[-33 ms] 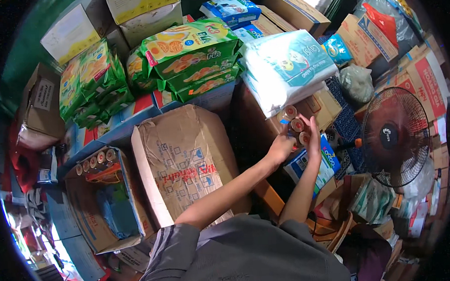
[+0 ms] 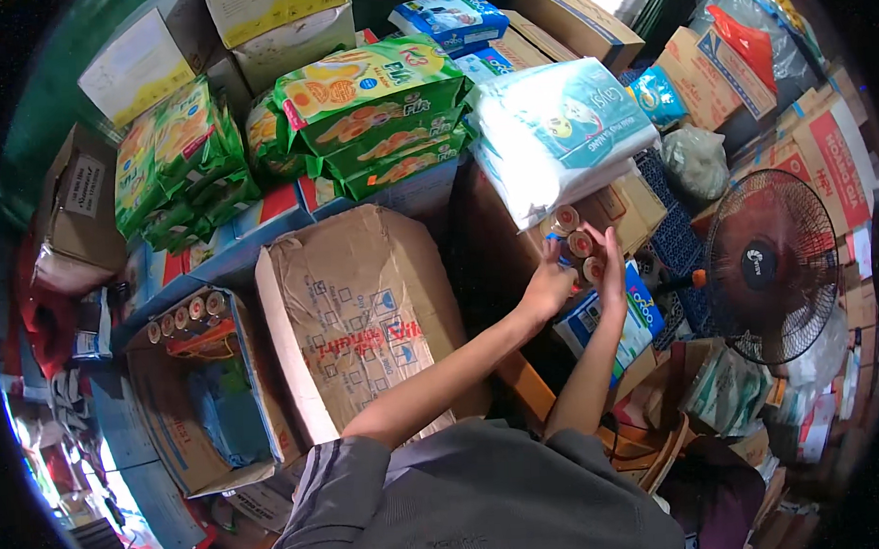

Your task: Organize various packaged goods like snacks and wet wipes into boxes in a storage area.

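My left hand (image 2: 550, 286) and my right hand (image 2: 611, 276) hold a small pack of bottles (image 2: 580, 243) between them. Several round caps, tan with red centres, face up in a row. The left fingers are closed on the near left side, next to a bit of blue. Along the right side lies my right palm, its fingers fairly straight against the pack. The bottles' lower parts are hidden. Just beyond is a white plastic-wrapped bundle (image 2: 561, 140), and a blue-and-white packet (image 2: 638, 306) sits beneath my right wrist.
A closed brown carton (image 2: 363, 306) stands left of my arms. Further left, an open carton (image 2: 164, 420) contains similar capped bottles (image 2: 198, 307). Green food packs (image 2: 376, 107) are stacked at the back. A standing fan (image 2: 773, 267) is on the right.
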The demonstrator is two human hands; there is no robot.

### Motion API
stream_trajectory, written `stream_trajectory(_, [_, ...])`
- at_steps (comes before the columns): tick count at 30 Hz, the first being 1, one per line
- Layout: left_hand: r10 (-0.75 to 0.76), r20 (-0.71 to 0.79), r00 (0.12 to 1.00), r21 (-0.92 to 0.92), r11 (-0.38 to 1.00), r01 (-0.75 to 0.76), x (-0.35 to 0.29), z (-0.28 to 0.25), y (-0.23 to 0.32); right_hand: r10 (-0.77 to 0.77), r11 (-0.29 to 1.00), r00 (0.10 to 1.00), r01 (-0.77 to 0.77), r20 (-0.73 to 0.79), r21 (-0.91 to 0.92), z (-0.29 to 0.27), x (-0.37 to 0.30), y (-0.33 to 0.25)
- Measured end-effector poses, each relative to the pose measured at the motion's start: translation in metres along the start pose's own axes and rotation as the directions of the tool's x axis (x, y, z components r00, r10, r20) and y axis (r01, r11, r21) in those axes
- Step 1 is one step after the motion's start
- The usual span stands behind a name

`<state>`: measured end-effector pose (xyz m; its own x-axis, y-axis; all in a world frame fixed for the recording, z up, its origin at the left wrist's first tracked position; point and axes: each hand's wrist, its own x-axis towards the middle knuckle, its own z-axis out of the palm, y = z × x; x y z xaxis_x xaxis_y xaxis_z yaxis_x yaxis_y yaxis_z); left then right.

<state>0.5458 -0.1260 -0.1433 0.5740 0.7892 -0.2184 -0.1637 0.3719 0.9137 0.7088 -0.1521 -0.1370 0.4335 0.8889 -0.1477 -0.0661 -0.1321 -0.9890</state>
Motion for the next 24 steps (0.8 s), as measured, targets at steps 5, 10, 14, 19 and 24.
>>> stream_trajectory(5, [-0.159,0.013,0.987,-0.058,0.985,0.160,-0.006,-0.001,0.017,-0.025,0.999,1.000,0.024,0.002,0.024,0.002,-0.003,-0.004])
stream_trajectory(10, [-0.077,-0.052,0.996,-0.127,0.989,0.070,-0.007,-0.004,0.031,-0.057,0.996,0.998,0.057,0.000,-0.065,0.002,-0.007,-0.013])
stream_trajectory(14, [-0.068,-0.113,0.991,-0.112,0.992,0.056,-0.004,-0.011,0.030,-0.074,0.997,0.996,0.074,-0.043,-0.001,0.003,-0.004,-0.009])
stream_trajectory(19, [0.067,-0.003,0.998,-0.164,0.984,-0.067,-0.001,-0.011,0.015,-0.062,0.993,0.998,0.061,0.002,0.101,-0.002,0.006,0.007])
stream_trajectory(24, [0.081,-0.077,0.994,-0.065,0.994,-0.086,0.010,-0.016,0.010,-0.021,0.997,1.000,0.022,-0.014,0.078,-0.013,0.012,0.016])
